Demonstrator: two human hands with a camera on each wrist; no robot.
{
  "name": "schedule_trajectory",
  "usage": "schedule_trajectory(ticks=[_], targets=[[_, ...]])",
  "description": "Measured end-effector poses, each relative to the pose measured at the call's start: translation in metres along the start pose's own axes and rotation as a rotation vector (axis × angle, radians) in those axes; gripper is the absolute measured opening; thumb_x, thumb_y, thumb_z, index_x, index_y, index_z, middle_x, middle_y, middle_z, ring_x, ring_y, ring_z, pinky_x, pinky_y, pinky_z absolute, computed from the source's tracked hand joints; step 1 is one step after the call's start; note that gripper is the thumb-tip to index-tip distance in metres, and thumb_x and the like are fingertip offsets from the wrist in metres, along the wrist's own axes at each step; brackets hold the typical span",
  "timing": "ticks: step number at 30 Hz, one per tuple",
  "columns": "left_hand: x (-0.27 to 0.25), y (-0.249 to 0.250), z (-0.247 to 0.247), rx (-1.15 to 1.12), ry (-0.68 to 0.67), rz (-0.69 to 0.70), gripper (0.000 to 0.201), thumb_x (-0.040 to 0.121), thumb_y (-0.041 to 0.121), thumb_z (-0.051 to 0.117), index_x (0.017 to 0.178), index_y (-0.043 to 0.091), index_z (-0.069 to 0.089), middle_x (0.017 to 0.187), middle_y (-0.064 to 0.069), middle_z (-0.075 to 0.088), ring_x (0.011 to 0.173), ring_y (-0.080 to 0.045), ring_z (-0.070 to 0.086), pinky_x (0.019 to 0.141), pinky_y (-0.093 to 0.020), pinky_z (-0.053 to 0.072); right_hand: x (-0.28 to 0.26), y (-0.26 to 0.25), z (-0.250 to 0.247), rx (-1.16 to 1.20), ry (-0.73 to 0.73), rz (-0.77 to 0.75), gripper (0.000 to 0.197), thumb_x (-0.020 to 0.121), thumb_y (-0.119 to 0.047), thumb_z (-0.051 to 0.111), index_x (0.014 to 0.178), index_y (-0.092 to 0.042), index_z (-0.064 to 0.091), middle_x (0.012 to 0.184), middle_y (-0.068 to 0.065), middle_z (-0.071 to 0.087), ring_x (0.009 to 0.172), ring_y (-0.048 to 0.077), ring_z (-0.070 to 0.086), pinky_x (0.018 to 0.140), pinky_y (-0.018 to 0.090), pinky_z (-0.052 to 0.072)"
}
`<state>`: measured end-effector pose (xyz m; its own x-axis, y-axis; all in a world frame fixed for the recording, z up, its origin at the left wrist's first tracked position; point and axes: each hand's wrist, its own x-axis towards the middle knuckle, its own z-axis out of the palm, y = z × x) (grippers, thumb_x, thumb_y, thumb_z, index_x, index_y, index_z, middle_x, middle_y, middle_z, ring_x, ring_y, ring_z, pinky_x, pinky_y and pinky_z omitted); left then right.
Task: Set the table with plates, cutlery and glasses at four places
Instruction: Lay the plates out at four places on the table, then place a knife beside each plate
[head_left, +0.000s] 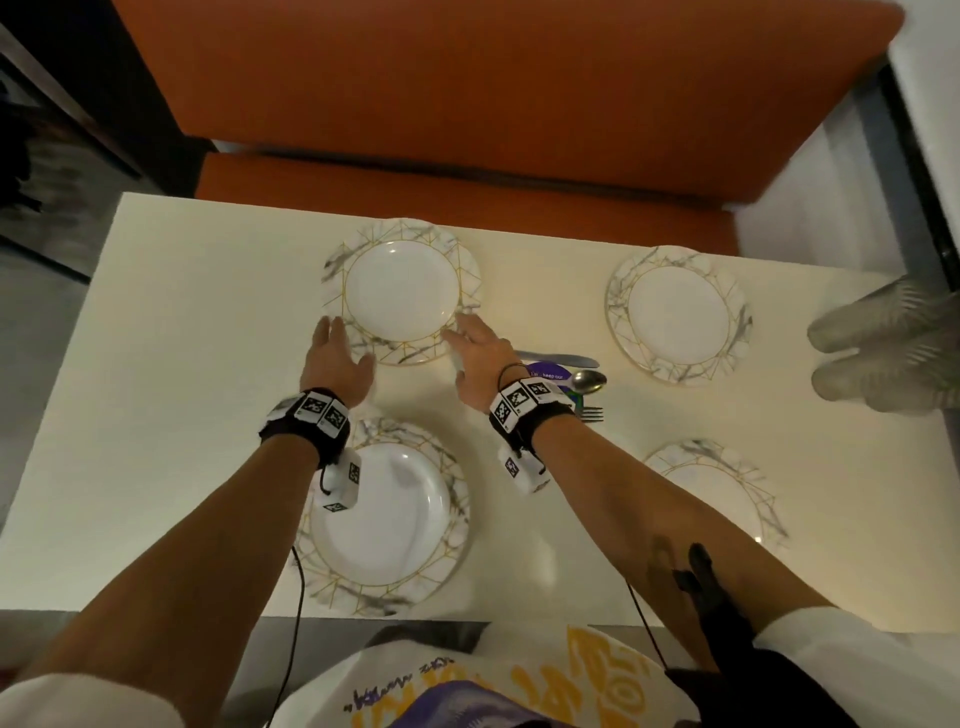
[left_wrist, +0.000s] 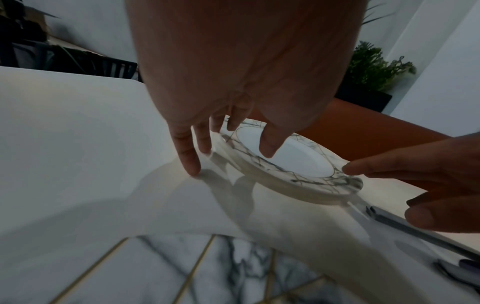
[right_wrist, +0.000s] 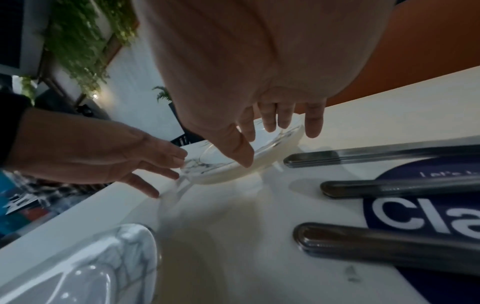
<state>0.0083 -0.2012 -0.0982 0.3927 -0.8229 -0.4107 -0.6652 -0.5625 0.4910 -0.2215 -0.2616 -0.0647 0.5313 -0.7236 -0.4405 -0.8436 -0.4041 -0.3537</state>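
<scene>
Four round white plates with grey marble-patterned, gold-lined rims lie on the cream bench (head_left: 208, 322): far-left plate (head_left: 402, 291), far-right plate (head_left: 678, 314), near-left plate (head_left: 395, 525) and near-right plate (head_left: 727, 467), the last partly hidden by the right forearm. The left hand (head_left: 335, 358) and right hand (head_left: 480, 358) flank the far-left plate's near rim, each grip open with fingers extended, holding nothing; contact with the rim cannot be confirmed. Steel cutlery, including a spoon (head_left: 587, 382), lies on a dark blue printed disc (head_left: 545, 371) just beside the right wrist, and ribbed clear glasses (head_left: 883, 353) lie at the right bench edge.
</scene>
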Motion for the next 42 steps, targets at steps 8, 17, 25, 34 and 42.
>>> schedule_trajectory(ticks=[8,17,25,34,42], targets=[[-0.009,0.003,0.007,0.021,0.032,0.014,0.066,0.1,0.028,0.061,0.156,0.006,0.035,0.172,-0.008,0.016,0.152,-0.033,0.03,0.118,-0.049,0.035,0.001,0.012,0.011,-0.04,-0.017,-0.042,0.075,0.087,-0.009,0.059,0.156,-0.02,0.031,0.169,0.004,0.007,0.157,0.021,0.001,0.123,0.05,0.023],[-0.02,0.005,0.008,-0.1,0.099,0.038,0.055,0.096,0.026,0.064,0.146,0.01,0.048,0.163,-0.013,0.031,0.147,-0.031,0.036,0.118,-0.044,0.035,-0.021,0.028,0.004,0.176,0.173,0.063,0.05,0.09,-0.011,0.058,0.14,-0.018,0.053,0.157,0.005,0.037,0.145,0.025,0.033,0.117,0.045,0.033],[-0.048,0.03,0.023,-0.193,0.096,0.229,0.027,0.091,0.013,0.063,0.118,0.014,0.066,0.121,-0.007,0.064,0.108,-0.027,0.063,0.093,-0.039,0.052,-0.058,0.097,0.004,0.244,0.44,0.48,0.032,0.087,-0.013,0.056,0.116,-0.021,0.066,0.12,0.007,0.061,0.113,0.029,0.05,0.095,0.042,0.047],[-0.065,0.077,0.045,-0.168,-0.132,0.378,0.021,0.097,0.014,0.055,0.114,0.017,0.067,0.104,0.003,0.069,0.096,-0.016,0.064,0.085,-0.028,0.05,-0.051,0.131,-0.003,-0.053,0.257,0.411,0.038,0.096,-0.025,0.056,0.134,-0.024,0.06,0.136,0.006,0.055,0.127,0.03,0.044,0.108,0.047,0.036],[-0.054,0.108,0.052,-0.084,-0.164,0.419,0.021,0.098,0.016,0.054,0.114,0.017,0.067,0.105,0.001,0.071,0.096,-0.018,0.065,0.09,-0.037,0.055,-0.028,0.131,-0.014,-0.318,0.092,0.246,0.031,0.095,-0.028,0.06,0.124,-0.017,0.064,0.13,0.006,0.055,0.127,0.027,0.042,0.106,0.047,0.033]])
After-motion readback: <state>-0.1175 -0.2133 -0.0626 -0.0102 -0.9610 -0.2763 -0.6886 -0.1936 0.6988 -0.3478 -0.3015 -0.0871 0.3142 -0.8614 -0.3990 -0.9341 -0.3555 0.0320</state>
